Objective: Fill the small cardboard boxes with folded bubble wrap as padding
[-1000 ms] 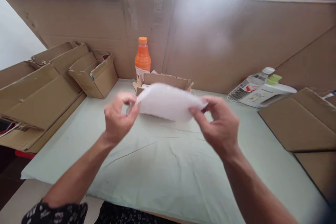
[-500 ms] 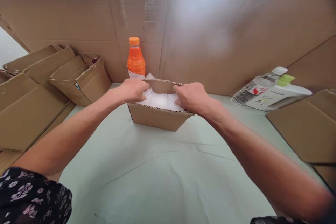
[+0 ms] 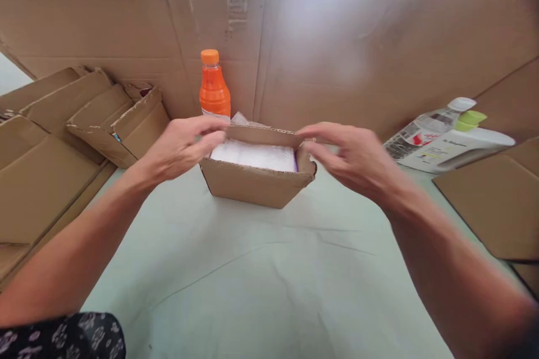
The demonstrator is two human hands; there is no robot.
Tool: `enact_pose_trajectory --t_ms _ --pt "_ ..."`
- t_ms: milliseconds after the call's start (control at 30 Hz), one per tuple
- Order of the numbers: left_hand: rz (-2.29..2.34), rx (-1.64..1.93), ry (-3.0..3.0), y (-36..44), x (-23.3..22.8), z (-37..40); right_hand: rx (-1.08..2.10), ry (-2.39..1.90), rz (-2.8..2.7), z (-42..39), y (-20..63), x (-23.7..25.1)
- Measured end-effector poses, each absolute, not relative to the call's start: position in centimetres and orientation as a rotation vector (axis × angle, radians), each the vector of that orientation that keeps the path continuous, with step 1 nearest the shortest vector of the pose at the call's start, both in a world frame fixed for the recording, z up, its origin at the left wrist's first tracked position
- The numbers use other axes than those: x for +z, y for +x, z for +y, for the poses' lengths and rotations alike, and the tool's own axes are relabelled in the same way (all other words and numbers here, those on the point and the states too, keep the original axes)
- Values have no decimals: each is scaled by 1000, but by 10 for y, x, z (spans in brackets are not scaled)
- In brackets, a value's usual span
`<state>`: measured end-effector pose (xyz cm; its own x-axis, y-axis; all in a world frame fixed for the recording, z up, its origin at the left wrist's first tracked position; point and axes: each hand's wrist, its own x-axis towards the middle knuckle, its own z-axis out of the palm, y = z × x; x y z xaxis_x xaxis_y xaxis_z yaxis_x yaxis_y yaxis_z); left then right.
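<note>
A soft-looking white sheet point(image 3: 255, 155), lightly wrinkled and with a sliver of purple at its right end, lies inside an open, rough-edged cardboard box point(image 3: 248, 186) on a green-covered desk point(image 3: 252, 275). The left hand point(image 3: 181, 147) and right hand point(image 3: 351, 152) flank the box, thumbs and fingers slightly parted; contact with the rim cannot be told. An orange bottle point(image 3: 215, 91) stands behind.

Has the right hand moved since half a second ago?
Yes, rightward: judged against the cardboard box, the right hand has gone from over the white sheet inside to the box's right end.
</note>
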<state>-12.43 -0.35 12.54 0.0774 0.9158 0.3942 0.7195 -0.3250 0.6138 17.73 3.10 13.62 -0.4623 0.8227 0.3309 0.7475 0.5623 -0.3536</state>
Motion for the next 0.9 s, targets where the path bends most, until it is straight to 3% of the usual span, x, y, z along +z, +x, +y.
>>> enact_pose_trajectory --t_ms 133,300,467,667,900 --pt "1715 1492 1831 -156 74 -47 204 -1404 -1917 -10 225 89" --pt "1554 1326 1603 -146 11 -25 639 -1366 -1953 -7 194 32" --pt "1532 1443 1502 -85 12 -18 663 -1398 -1781 -8 189 27" --pt "1556 1468 1460 -54 0 -112 557 -1434 -1727 -64 233 13" --pt "2015 1871 1070 -119 -28 -221 951 -1041 -1929 -64 116 2"
